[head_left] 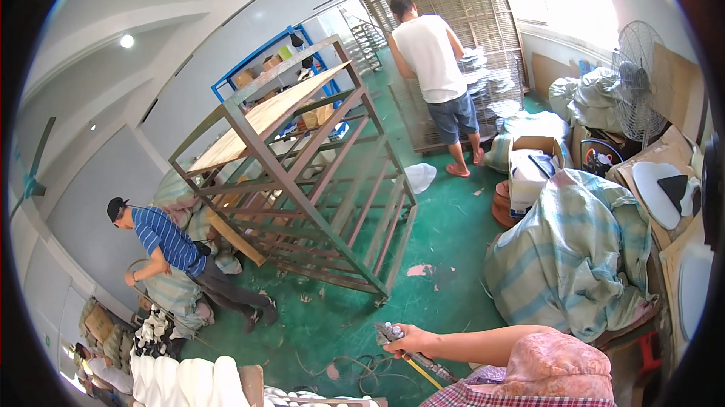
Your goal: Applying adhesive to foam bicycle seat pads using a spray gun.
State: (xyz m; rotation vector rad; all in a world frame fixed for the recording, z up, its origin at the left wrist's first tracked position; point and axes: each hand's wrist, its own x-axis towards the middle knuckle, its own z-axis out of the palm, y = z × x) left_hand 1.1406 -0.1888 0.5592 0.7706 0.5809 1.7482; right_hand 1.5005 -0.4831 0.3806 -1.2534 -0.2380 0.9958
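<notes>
My right hand (411, 340) reaches in from the lower right, with the bare forearm lying across the bottom of the view. It is shut on a slim metal nozzle tool (389, 331) whose tip points left over the green floor. A yellow hose (423, 374) and dark cables (355, 368) trail from the tool down to the floor. A pink patterned cloth (559, 365) and a plaid sleeve (472, 393) sit just below the forearm. My left hand is out of view.
A tall rusty metal rack (317, 180) with a wooden board on top stands ahead. A person in a striped shirt (170, 245) bends at the left and a person in a white top (434, 60) stands by wire racks. A sack-covered bundle (574, 252), a box (532, 169) and a fan (634, 78) crowd the right. White moulded pieces (189, 380) sit lower left.
</notes>
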